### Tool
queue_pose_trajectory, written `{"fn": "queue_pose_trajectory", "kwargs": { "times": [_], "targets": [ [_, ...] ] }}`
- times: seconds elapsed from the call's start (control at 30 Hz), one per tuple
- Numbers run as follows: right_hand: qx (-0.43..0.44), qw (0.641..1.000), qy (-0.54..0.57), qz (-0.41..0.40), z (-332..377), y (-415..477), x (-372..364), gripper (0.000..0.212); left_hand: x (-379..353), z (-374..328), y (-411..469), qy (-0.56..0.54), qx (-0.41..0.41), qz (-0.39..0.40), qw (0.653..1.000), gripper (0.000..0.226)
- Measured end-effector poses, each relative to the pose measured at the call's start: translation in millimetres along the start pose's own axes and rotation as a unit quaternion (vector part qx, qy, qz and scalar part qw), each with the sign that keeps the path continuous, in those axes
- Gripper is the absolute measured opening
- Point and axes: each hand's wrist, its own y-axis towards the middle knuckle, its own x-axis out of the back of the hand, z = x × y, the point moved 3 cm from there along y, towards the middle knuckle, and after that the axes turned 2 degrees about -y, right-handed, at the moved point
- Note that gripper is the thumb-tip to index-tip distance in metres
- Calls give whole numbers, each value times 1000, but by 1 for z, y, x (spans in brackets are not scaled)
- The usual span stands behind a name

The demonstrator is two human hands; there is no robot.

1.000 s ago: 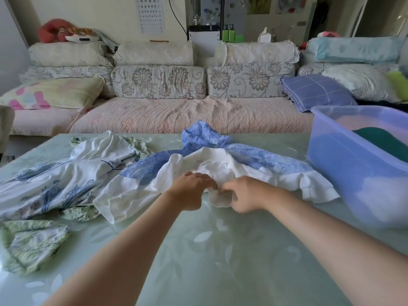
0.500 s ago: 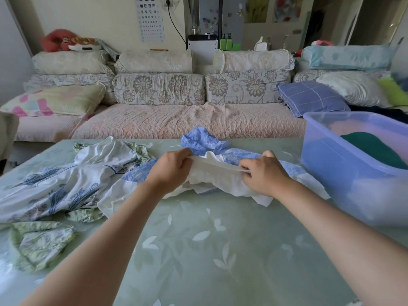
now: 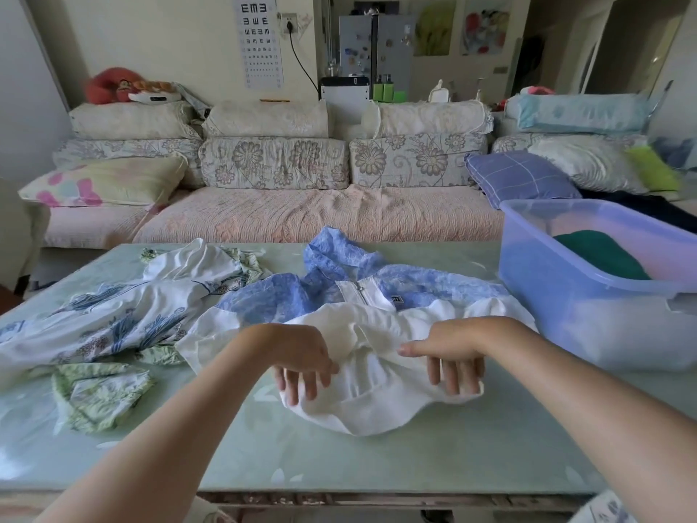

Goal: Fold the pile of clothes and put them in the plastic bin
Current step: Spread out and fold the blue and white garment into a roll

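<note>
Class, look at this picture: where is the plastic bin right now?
In the head view, the plastic bin stands on the right side of the table, just right of the blue-and-white garment that the left hand and right hand hold.

You face a pale green, leaf-patterned table [image 3: 377,458]. Behind it runs a long sofa [image 3: 301,217] with floral back cushions and a purple checked pillow [image 3: 520,179] at its right end. An eye chart [image 3: 260,39] hangs on the wall above, left of a grey refrigerator [image 3: 377,43].
</note>
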Motion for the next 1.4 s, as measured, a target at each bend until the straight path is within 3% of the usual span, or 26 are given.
{"fn": "queue_pose_trajectory", "kwargs": {
  "times": [0.1, 0.13, 0.27, 0.4, 0.57, 0.7, 0.77, 0.83, 0.9, 1.0, 1.03, 1.1, 1.17, 1.23, 1.27, 1.33, 1.4],
  "targets": [
    [61, 960, -176, -211, 4, -3, 1, 44, 0, -12, 10, 114, -71, -198, 971, 27],
    [80, 946, -197, -243, 6, -2, -4, 41, -5, -13, 14, 141, -75, -229, 960, 34],
    [87, 942, -250, -204, 2, 11, -25, 50, -24, 3, 36, 191, -23, -242, 951, 63],
    [66, 931, -296, -203, -10, 16, -30, 55, -24, 16, 38, 190, -36, -262, 946, 57],
    [82, 940, -225, -244, -14, 3, -23, 53, -18, 28, 27, 152, -40, -235, 959, 53],
    [122, 935, -168, -286, -21, -8, -15, 67, 8, 35, 6, 68, -69, -316, 944, 53],
    [168, 942, -130, -258, -26, -13, -12, 72, 13, 41, -4, 70, -81, -268, 957, 50],
    [169, 964, -76, -192, -31, -18, -12, 67, 9, 50, -14, 90, -71, -161, 980, 38],
    [113, 987, -89, -78, -34, -22, -19, 52, -5, 53, -24, 96, -27, -22, 995, 39],
    [19, 991, -129, 37, -43, -22, -30, 11, -24, 43, -36, 63, 14, 167, 984, 29],
    [2, 991, -118, 63, -44, -23, -33, 11, -26, 39, -36, 61, 8, 172, 983, 26],
    [1, 995, -56, 79, -41, -24, -35, 31, -23, 28, -28, 43, -51, 56, 996, 20],
    [43, 999, -2, 2, -33, -25, -32, 33, -19, 19, -18, 23, -134, -108, 985, 14],
    [91, 988, -28, -124, -26, -23, -28, 24, -25, 15, -6, 74, -173, -176, 966, 17],
    [111, 979, -57, -162, -23, -23, -30, 26, -31, 15, 0, 115, -168, -177, 963, 31],
    [136, 972, -99, -162, -19, -17, -37, 43, -41, 14, 6, 179, -124, -137, 966, 50],
    [134, 977, -116, -116, -16, -13, -41, 43, -43, 11, 6, 182, -98, -78, 975, 47]
  ]
}}
